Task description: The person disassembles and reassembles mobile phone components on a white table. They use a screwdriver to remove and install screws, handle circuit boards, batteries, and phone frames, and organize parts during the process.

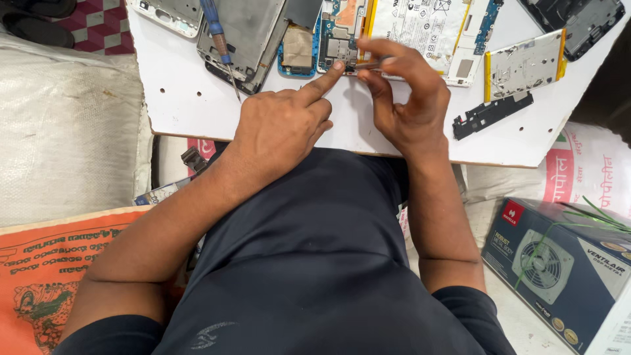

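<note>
- The white tabletop [197,105], a board with small holes, lies across the person's lap; a blue fan carton [559,269] sits beyond its near right corner.
- At the far edge, near the middle, lies the opened phone [348,33]: back cover off, circuit board and pale battery [414,26] bared, so the opening up looks done while board and battery are still seated.
- Left of it another stripped phone frame [246,33] lies with a blue-handled screwdriver [215,29] resting untouched across it.
- Toward the right edge lie a metal shield plate [526,62] and a loose black plastic strip [490,114], already apart from any phone.
- The left hand [279,128] has its grip curled shut on nothing, forefinger stretched out and pressing the board's near edge.
- The right hand [411,98] pinches thin tweezers [371,64], their tip at the same spot on the board.
</note>
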